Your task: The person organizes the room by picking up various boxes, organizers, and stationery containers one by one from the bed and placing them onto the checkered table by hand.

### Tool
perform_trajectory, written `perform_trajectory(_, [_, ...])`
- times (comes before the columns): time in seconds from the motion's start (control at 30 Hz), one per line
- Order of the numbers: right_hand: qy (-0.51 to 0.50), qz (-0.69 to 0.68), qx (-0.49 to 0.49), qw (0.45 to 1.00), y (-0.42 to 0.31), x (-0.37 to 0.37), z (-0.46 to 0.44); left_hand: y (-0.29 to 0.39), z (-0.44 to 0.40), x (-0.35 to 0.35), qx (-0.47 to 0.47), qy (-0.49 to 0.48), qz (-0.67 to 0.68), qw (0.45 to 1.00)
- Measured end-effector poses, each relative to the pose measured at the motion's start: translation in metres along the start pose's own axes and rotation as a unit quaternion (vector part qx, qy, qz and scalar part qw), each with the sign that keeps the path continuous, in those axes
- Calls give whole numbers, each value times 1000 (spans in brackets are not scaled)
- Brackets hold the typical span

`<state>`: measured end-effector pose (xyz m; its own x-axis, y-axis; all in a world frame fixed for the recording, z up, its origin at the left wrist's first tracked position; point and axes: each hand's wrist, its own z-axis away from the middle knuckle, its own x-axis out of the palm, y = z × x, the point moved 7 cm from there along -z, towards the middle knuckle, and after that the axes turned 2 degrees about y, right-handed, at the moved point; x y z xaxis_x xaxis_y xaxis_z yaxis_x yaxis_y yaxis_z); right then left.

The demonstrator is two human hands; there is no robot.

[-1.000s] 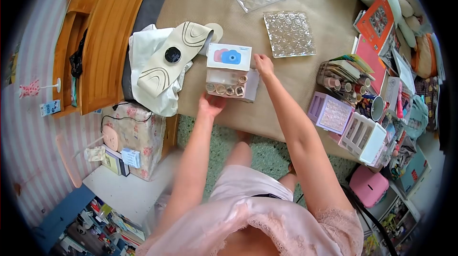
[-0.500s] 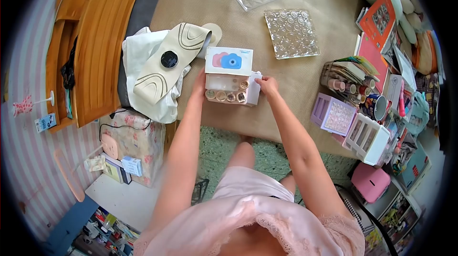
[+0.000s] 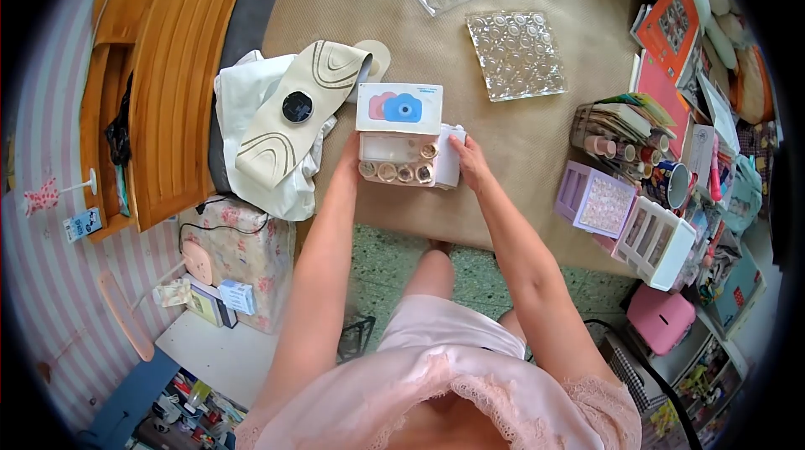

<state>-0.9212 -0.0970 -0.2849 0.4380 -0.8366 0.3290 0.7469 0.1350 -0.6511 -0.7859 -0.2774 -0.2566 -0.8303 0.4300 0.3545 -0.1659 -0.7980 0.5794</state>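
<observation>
On a tan covering point(image 3: 402, 47), a pale organizer point(image 3: 390, 148) is seemingly supporting a camera-printed box point(image 3: 398, 107). The left hand point(image 3: 348, 158) is flanking it, largely hidden; the half-curled right hand point(image 3: 471, 160) is touching a white carton point(image 3: 448, 163); I'm seeing neither grip clearly. Uneven pushing is risking spilled round containers point(image 3: 386, 171).

A single head-worn camera looks forward and steeply down, close above the wearer's pink top point(image 3: 436, 379); its wide, round-edged view spans the tan surface point(image 3: 411, 47) farther ahead, speckled floor point(image 3: 379, 255) and striped wall point(image 3: 63, 102).
</observation>
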Motion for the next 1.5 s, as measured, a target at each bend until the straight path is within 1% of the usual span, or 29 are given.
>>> perform_trajectory(0.07, [-13, -3, -12, 1000, 1, 1, 1, 4, 4, 3, 11, -7, -2, 1000])
perform_trajectory(0.13, [-22, -4, -24, 999, -2, 1, 4, 12, 19, 12, -1, 37, 9, 999])
perform_trajectory(0.17, [-24, 0, -25, 999, -3, 2, 5, 12, 21, 12, -1, 37, 9, 999])
perform_trajectory(0.23, [-27, 4, -27, 999, -6, 3, 9, 12, 22, 13, 14, 4, 18, 1000])
perform_trajectory(0.37, [-38, 12, -33, 999, -17, 9, 19, 16, 34, 11, 14, 21, 34, 999])
perform_trajectory(0.43, [-42, 16, -33, 998, -28, 12, 28, 24, 51, 16, 35, 60, 9, 998])
perform_trajectory(0.57, [-56, 12, -66, 996, -62, 16, 58, 43, 84, 41, 48, 49, -1, 998])
perform_trajectory(0.73, [-59, 6, -109, 992, -109, 14, 111, 72, 129, 92, 78, -12, 12, 997])
perform_trajectory(0.8, [-31, 9, -123, 992, -130, 4, 139, 80, 152, 117, 78, -11, -32, 996])
perform_trajectory(0.83, [-26, 6, -137, 990, -143, 0, 154, 86, 171, 136, 69, -8, -2, 998])
perform_trajectory(0.87, [-17, -2, -147, 989, -154, -4, 169, 91, 182, 150, 73, -21, -7, 997])
perform_trajectory(0.93, [0, -14, -167, 986, -170, -16, 202, 90, 204, 176, 43, -37, -55, 997])
perform_trajectory(0.97, [13, -26, -174, 984, -179, -24, 217, 91, 215, 190, 50, -36, -50, 997])
perform_trajectory(1.07, [55, -41, -191, 979, -198, -57, 258, 88, 249, 241, 82, -101, -65, 989])
perform_trajectory(1.1, [67, -49, -205, 975, -203, -68, 273, 88, 269, 260, 73, -115, -56, 989])
perform_trajectory(1.2, [106, -54, -246, 962, -215, -104, 320, 68, 297, 307, 71, -177, -69, 979])
perform_trajectory(1.3, [100, -112, -264, 953, -220, -142, 373, 36, 331, 350, 49, -205, -102, 972])
perform_trajectory(1.43, [161, -123, -317, 927, -217, -212, 448, -25, 378, 412, 14, -272, -102, 957])
perform_trajectory(1.5, [181, -150, -314, 920, -207, -246, 488, -59, 409, 440, -2, -309, -108, 945])
